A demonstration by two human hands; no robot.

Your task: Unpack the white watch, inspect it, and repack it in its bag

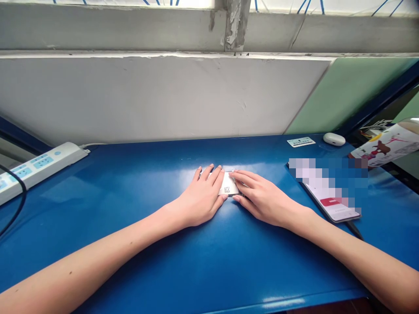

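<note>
A small flat white packet (231,185) with a square printed code lies on the blue table, largely covered by both hands. My left hand (203,196) rests flat over its left part, fingers stretched out and apart, with the thumb along the near edge. At the packet's right end, my right hand (262,194) has its fingers bent around it: fingertips at the far edge, thumb at the near one. What lies beneath my left palm is hidden.
On the right lies a phone (340,205), its screen partly blurred out, with a cable below. Behind it are a card (300,141), a white earbud case (334,139) and a printed container (389,141). A power strip (42,163) and black cable are at left; a wall (163,100) bounds the back.
</note>
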